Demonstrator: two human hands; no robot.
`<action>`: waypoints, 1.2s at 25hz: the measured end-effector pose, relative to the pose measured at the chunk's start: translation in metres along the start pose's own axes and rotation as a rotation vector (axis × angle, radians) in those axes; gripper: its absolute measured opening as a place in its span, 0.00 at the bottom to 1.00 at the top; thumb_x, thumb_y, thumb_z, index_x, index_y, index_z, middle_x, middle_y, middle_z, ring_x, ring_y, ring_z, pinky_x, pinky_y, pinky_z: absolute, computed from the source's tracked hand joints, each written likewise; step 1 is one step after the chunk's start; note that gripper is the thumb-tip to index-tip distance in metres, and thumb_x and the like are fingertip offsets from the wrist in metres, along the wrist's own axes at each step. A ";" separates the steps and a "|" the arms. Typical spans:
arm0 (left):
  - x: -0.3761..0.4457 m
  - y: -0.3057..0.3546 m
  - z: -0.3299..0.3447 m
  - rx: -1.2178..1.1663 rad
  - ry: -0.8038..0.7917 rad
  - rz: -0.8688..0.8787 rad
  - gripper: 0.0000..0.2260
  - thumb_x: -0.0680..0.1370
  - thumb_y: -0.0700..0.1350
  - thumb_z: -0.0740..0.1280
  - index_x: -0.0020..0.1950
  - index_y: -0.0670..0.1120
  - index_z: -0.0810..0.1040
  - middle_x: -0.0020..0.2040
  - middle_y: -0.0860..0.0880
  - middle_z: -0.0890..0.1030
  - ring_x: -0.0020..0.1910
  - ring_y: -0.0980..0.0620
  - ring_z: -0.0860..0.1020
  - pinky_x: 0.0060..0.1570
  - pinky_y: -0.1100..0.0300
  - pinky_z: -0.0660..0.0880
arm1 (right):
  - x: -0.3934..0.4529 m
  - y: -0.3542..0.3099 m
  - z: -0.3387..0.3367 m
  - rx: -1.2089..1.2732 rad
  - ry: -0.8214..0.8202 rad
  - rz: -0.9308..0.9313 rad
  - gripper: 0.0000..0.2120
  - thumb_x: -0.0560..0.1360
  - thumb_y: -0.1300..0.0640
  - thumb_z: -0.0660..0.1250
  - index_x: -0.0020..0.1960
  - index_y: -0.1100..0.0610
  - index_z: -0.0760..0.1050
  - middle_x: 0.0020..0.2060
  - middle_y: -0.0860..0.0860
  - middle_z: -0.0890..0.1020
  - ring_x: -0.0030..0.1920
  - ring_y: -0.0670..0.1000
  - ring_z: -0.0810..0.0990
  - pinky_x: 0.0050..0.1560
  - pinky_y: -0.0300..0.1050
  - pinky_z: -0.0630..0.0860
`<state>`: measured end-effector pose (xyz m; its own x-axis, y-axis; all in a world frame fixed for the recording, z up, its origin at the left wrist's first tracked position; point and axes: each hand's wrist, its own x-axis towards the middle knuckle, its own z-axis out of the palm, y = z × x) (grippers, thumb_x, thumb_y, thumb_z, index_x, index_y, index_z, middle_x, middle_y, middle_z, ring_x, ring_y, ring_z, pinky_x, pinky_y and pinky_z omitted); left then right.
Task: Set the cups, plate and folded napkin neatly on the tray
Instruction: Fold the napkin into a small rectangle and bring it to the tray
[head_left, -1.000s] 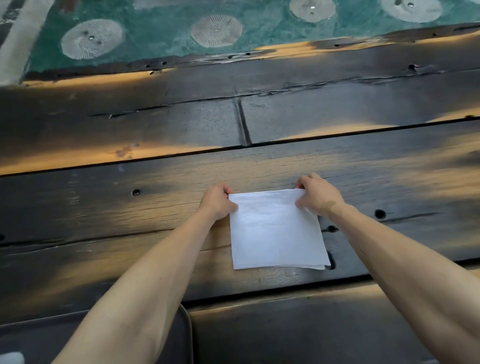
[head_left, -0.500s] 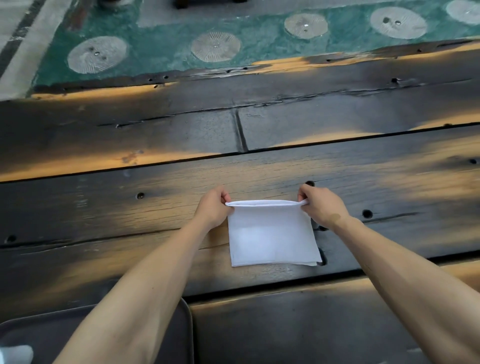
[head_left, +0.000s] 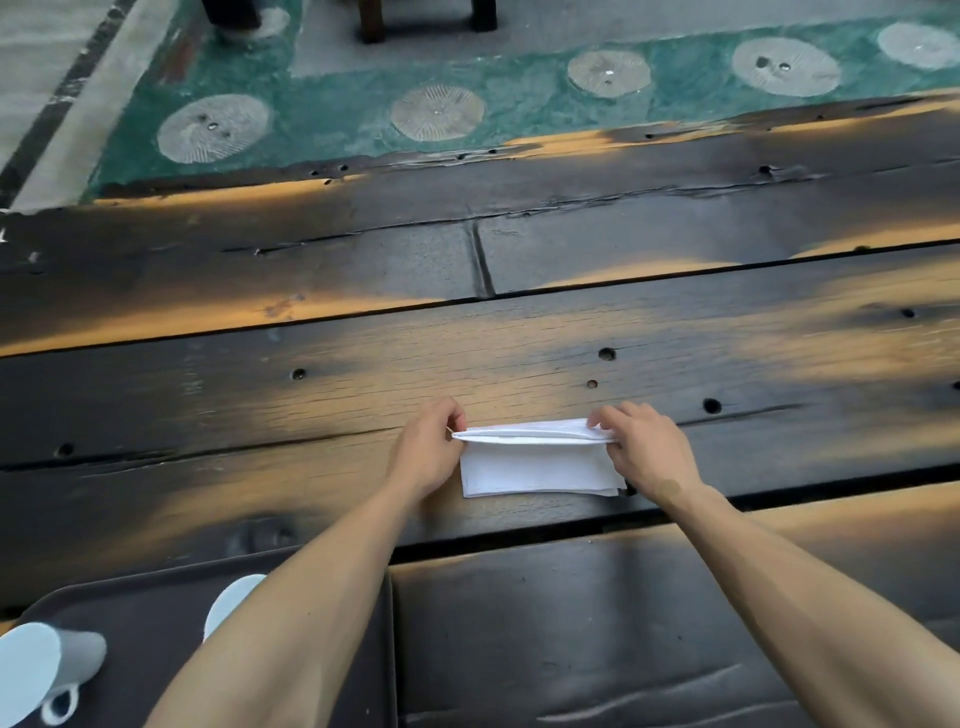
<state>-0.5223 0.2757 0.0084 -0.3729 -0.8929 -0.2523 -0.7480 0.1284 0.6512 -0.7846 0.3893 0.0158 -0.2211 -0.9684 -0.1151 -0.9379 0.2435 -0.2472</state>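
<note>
Both hands are folding the white cloth napkin on the dark wooden table. The left hand and the right hand each pinch a far corner, lifted toward the near edge. Two pale cups already sit on the dark tray. The napkin is not there yet, and no plate shows. The tray is close by on the left, with open table around.

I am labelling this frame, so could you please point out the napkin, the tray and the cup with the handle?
napkin (head_left: 540, 470): head view, flat lower layer.
tray (head_left: 156, 603): head view, bare dark floor near its far rim.
cup (head_left: 31, 670): head view, pale inner face of the tipped cup.
</note>
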 end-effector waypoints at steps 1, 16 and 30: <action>-0.006 -0.001 0.003 0.022 -0.006 0.045 0.11 0.71 0.36 0.66 0.41 0.53 0.73 0.42 0.55 0.78 0.42 0.51 0.75 0.44 0.50 0.75 | -0.007 0.001 0.003 -0.023 -0.005 -0.015 0.17 0.71 0.64 0.64 0.55 0.48 0.78 0.51 0.47 0.81 0.52 0.56 0.76 0.45 0.48 0.69; -0.045 -0.016 0.022 0.290 -0.115 0.094 0.08 0.78 0.48 0.65 0.56 0.56 0.77 0.51 0.59 0.70 0.52 0.56 0.72 0.40 0.60 0.68 | -0.050 0.008 0.035 -0.063 -0.029 0.032 0.11 0.76 0.53 0.68 0.57 0.46 0.81 0.60 0.46 0.81 0.55 0.57 0.78 0.47 0.50 0.72; -0.013 0.011 0.060 0.401 0.076 0.309 0.13 0.82 0.44 0.60 0.64 0.45 0.77 0.66 0.45 0.75 0.66 0.45 0.71 0.64 0.51 0.65 | -0.006 -0.056 0.043 -0.020 0.068 -0.018 0.19 0.77 0.60 0.61 0.68 0.57 0.72 0.66 0.52 0.75 0.69 0.56 0.70 0.65 0.52 0.67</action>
<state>-0.5586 0.3141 -0.0241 -0.5798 -0.8143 -0.0291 -0.7667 0.5331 0.3578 -0.7194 0.3840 -0.0115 -0.2217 -0.9741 -0.0449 -0.9469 0.2260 -0.2289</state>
